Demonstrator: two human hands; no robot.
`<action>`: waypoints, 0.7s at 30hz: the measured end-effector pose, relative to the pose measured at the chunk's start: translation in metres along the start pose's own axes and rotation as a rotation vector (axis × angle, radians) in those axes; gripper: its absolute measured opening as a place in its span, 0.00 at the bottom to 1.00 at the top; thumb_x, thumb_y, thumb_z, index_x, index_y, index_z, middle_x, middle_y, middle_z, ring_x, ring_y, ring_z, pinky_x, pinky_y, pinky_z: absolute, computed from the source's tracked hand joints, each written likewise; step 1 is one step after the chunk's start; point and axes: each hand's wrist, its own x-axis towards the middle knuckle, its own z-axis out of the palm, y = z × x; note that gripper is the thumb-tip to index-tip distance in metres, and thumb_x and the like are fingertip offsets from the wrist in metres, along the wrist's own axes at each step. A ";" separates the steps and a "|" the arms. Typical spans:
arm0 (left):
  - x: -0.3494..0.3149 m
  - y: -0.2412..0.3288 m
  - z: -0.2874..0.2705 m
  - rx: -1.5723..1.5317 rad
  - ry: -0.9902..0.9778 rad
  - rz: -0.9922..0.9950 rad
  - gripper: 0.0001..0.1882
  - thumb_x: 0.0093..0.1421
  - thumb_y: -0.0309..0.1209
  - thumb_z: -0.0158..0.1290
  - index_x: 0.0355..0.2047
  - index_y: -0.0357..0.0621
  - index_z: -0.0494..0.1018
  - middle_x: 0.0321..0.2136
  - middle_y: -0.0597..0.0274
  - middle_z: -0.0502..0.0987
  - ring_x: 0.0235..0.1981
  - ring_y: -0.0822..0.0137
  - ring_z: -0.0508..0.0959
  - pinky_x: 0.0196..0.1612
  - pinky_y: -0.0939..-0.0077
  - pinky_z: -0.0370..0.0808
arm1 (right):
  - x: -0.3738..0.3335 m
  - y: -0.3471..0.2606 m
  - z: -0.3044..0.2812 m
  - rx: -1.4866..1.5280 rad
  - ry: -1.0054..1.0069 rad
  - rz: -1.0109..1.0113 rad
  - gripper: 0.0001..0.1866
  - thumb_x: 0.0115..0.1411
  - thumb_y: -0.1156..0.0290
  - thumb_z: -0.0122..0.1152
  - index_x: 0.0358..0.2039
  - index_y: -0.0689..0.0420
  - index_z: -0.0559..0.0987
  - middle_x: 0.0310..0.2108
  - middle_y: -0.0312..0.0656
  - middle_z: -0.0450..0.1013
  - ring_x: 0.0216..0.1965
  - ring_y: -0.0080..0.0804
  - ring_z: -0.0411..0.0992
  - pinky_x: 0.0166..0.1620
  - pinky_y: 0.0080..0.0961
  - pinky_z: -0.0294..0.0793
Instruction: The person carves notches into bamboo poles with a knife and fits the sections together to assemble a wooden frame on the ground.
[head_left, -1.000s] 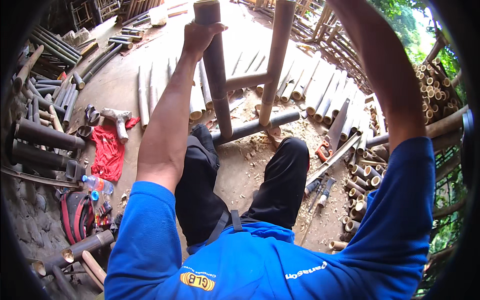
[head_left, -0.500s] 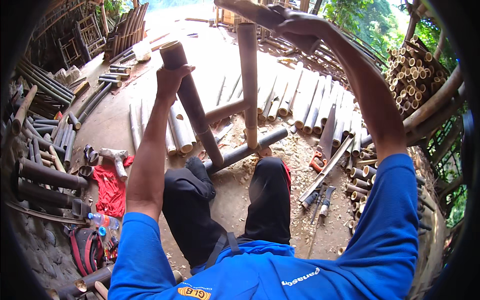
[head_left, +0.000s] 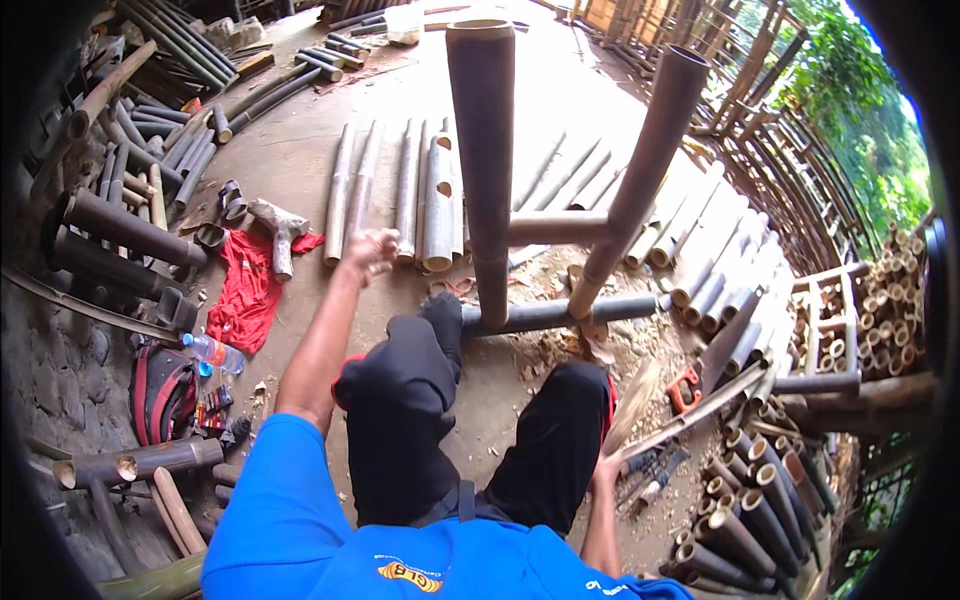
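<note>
In front of my knees stands a bamboo frame: a thick left upright (head_left: 482,150), a right upright (head_left: 645,165), a short crosspiece (head_left: 558,229) between them and a dark base tube (head_left: 545,314) on the ground. My left hand (head_left: 372,252) hovers left of the frame, away from it, fingers loosely curled but apart and holding nothing. Low beside my right knee, my right hand (head_left: 606,470) is closed around the end of a pale wooden club (head_left: 634,405), blurred by motion. My dark-covered left foot (head_left: 442,322) rests against the base tube's left end.
A handsaw (head_left: 715,350) with an orange handle and knives (head_left: 655,480) lie at right. Bamboo tubes (head_left: 437,215) line the ground beyond the frame. At left are a red cloth (head_left: 245,290), a branched wood piece (head_left: 282,235), a bottle (head_left: 212,352) and a backpack (head_left: 163,395).
My left hand has let go of the left upright and moved down. My right hand has come down from above the frame to beside my right knee with the club. The view has shifted.
</note>
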 end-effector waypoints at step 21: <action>0.180 -0.072 0.089 0.988 0.468 -0.062 0.55 0.43 0.53 0.75 0.62 0.33 0.63 0.58 0.39 0.73 0.60 0.42 0.75 0.63 0.51 0.73 | 0.051 -0.383 0.080 0.157 -0.748 -0.694 0.18 0.65 0.74 0.64 0.54 0.64 0.77 0.46 0.48 0.78 0.46 0.35 0.78 0.51 0.31 0.78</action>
